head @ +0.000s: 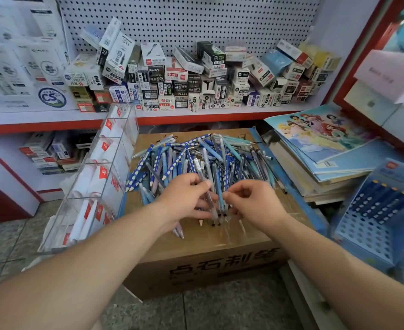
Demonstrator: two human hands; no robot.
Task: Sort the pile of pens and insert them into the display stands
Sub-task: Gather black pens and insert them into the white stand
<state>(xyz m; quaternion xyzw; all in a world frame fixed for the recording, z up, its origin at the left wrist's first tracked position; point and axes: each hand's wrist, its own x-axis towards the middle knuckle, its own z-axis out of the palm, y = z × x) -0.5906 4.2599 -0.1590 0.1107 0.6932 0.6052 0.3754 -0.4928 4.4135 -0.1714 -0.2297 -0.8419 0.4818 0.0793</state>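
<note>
Both hands hold a bunch of pens at the near edge of the pile of pens

The pile, mostly blue, teal and grey, lies on top of a cardboard box, which stands on the floor below a shelf of pen cartons. Left hand: fingers curled round the bunch from the left, thumb on top. Right hand: thumb and forefinger pinch the bunch from the right, other fingers curled under. The bunch stands near upright, tips down, over the box top. A clear display stand leans at the left of the box. A blue display stand with rows of holes sits at the right, with dark blue pens in its upper rows. A stack of books lies between it and the pile
</note>
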